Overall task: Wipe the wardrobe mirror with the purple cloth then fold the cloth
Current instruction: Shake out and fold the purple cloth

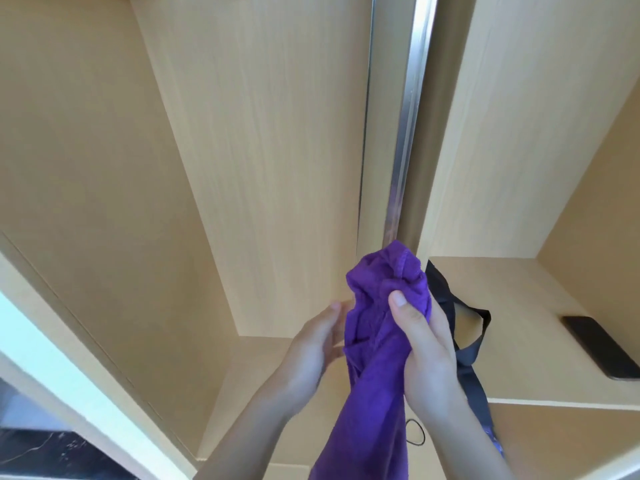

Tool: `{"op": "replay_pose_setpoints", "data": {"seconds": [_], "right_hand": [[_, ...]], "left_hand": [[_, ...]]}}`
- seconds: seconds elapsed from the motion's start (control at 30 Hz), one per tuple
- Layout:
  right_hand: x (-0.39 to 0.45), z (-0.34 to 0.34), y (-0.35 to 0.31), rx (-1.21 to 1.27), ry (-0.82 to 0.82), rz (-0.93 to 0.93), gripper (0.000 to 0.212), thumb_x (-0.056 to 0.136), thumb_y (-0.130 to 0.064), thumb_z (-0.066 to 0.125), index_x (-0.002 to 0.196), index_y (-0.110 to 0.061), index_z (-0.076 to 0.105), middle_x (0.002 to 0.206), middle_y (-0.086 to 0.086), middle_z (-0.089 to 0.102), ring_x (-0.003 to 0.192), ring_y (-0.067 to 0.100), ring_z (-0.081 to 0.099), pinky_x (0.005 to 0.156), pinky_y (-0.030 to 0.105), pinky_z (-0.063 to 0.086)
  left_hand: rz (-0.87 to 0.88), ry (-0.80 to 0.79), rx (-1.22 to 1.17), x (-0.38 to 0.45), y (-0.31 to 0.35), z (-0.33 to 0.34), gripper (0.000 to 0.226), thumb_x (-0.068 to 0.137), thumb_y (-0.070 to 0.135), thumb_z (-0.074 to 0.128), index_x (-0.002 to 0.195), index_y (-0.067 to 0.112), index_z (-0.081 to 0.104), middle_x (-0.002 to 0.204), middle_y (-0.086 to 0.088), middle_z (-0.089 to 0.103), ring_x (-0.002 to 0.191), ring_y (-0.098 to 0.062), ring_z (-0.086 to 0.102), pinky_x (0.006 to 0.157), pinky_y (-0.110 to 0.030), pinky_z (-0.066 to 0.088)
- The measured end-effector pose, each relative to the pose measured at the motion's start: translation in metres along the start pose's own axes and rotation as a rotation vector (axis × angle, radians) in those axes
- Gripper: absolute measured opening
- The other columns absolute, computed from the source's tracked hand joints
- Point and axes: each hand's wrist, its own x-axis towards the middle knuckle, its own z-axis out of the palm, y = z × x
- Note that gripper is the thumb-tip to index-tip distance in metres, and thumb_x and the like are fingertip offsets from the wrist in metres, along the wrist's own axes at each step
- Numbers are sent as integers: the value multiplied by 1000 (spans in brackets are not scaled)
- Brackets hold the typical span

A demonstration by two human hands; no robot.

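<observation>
While right hand (424, 344) clenches purple cloth (377, 358) — bunched, long axis vertical, hanging down — left hand (313, 351) touches, fingers relaxed.

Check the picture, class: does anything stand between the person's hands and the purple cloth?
No. The right hand already grips the bunched purple cloth, and the left hand touches its other side.

Purple cloth (374, 375) lower end cut off by bottom edge. Right hand (427, 355) fingers hidden behind cloth. Black strap (467, 341) partly hidden behind right hand. Wardrobe mirror not identifiable.
</observation>
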Motion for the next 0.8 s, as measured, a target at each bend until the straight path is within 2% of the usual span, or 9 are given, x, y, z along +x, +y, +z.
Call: {"op": "replay_pose_setpoints", "data": {"seconds": [0.13, 0.2, 0.27, 0.33, 0.4, 0.5, 0.6, 0.7, 0.8], "right_hand": [[-1, 19, 11, -237, -86, -111, 29, 87, -42, 60, 107, -24, 73, 100, 14, 71, 92, 26, 66, 83, 38, 53], [-2, 27, 17, -443, -125, -171, 16, 88, -48, 54, 94, -40, 67, 98, 9, 63, 91, 22, 60, 84, 36, 46], [-2, 33, 27, -515, -118, -109, 16, 89, -52, 52, 91, -43, 65, 101, 8, 62, 94, 21, 62, 87, 36, 48], [-2, 36, 38, -486, -68, 18, 28, 90, -55, 54, 95, -31, 68, 103, 9, 69, 97, 21, 68, 86, 34, 52], [0, 40, 52, -451, 9, 129, 34, 92, -47, 59, 90, -14, 67, 87, 2, 71, 81, 16, 68, 73, 23, 52], [-2, 46, 80, -466, 82, 245, 22, 100, -21, 64, 88, -3, 65, 73, 3, 65, 72, 19, 61, 64, 28, 48], [-14, 58, 106, -498, 89, 261, 9, 99, -7, 60, 99, -13, 67, 83, -2, 74, 76, 14, 68, 65, 20, 52], [-27, 68, 122, -627, 122, 298, 26, 98, -10, 62, 121, -21, 58, 112, -4, 67, 94, 10, 65, 69, 12, 46], [-39, 78, 125, -747, 178, 298, 29, 98, -22, 65, 126, -21, 54, 117, -4, 59, 101, 5, 59, 72, 11, 39]], "left_hand": [[94, -138, 84, -37, -13, -24, 37, 87, 23, 56, 118, 8, 69, 109, -2, 73, 96, -15, 66, 79, -24, 50], [138, -107, 148, -52, -16, -40, 23, 96, 14, 54, 109, 4, 71, 99, -3, 74, 90, -15, 67, 79, -22, 50], [136, -16, 159, -66, -9, -58, 22, 102, 18, 56, 106, 4, 73, 97, -7, 75, 89, -17, 68, 80, -23, 51], [133, 57, 148, -78, 0, -80, 24, 102, 22, 58, 105, 5, 75, 98, -11, 75, 90, -21, 68, 82, -28, 52], [106, 109, 131, -89, 8, -99, 25, 101, 22, 58, 101, 5, 76, 96, -13, 74, 87, -24, 68, 79, -30, 50], [41, 165, 158, -100, 16, -118, 30, 94, 26, 62, 95, -2, 71, 86, -15, 67, 79, -25, 62, 73, -32, 45], [-12, 245, 191, -102, 22, -129, 34, 83, 32, 62, 86, -1, 70, 78, -12, 67, 72, -25, 62, 70, -31, 44], [-122, 381, 106, -99, 26, -146, 28, 88, 23, 64, 67, 16, 81, 70, -4, 76, 65, -19, 72, 63, -20, 53], [-104, 314, 32, -108, 25, -163, 27, 83, 37, 66, 81, 13, 79, 87, -10, 77, 78, -23, 72, 73, -29, 53]]}}
